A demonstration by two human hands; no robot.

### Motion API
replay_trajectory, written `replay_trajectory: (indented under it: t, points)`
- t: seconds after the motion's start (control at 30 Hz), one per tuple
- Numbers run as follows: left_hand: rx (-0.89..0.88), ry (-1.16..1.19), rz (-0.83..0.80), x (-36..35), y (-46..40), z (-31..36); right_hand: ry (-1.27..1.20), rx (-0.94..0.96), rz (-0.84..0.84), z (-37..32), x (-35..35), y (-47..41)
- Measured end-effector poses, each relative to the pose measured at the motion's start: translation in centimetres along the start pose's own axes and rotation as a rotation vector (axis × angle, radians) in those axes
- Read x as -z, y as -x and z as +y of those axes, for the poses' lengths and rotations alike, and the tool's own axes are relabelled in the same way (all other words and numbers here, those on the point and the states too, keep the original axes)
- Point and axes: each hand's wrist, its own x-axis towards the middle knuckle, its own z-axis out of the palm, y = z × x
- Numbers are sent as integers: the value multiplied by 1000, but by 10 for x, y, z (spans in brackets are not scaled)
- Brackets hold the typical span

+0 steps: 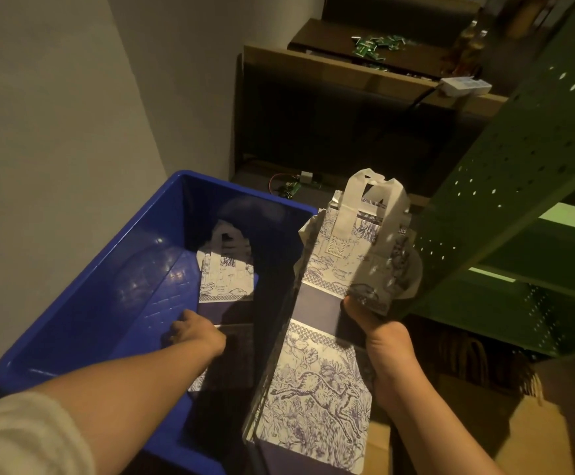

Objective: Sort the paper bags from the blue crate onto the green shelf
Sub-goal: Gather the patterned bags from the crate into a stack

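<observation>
My sleeve: pale, at the near left corner, on my left arm reaching forward into the crate.
Brown bags: plain paper ones at the near right, below the shelf, one with twisted cord handles.
Large printed bag: stands upright just right of the crate's right wall, white with a blue animal-and-foliage print and a dark band across it; my right wrist passes beside its right edge.
My left hand: low inside the crate, knuckles up, fingers curled down at the near edge of a flat bag lying there; whether this grip has closed on the bag I cannot tell.
My right hand: palm up, its grip pinched on the bottom edge of a small printed bag.
Small printed bag: held up tilted, white handles pointing away from me, right against the shelf's front upright.
Blue crate: on the left, open, glossy inside.
Flat bag in the crate: same blue-and-white print, lying on the crate floor toward its right side, handles to the far end.
Green shelf: perforated metal, on the right, running away from me.
Dark wooden shelving: far middle, with small green packets scattered on top.
</observation>
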Motion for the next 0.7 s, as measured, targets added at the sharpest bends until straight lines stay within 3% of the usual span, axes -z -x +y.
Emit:
replay_trajectory:
  t: [0.27,0.47,0.7]
  points:
    - [8,197,-61,-11,-6,5,20,9,19,3,1,-2]
    - [140,270,-49,-9,6,16,52,-4,31,3,2,1]
    - [28,533,-54,-5,12,26,47,-43,48,7,9,0]
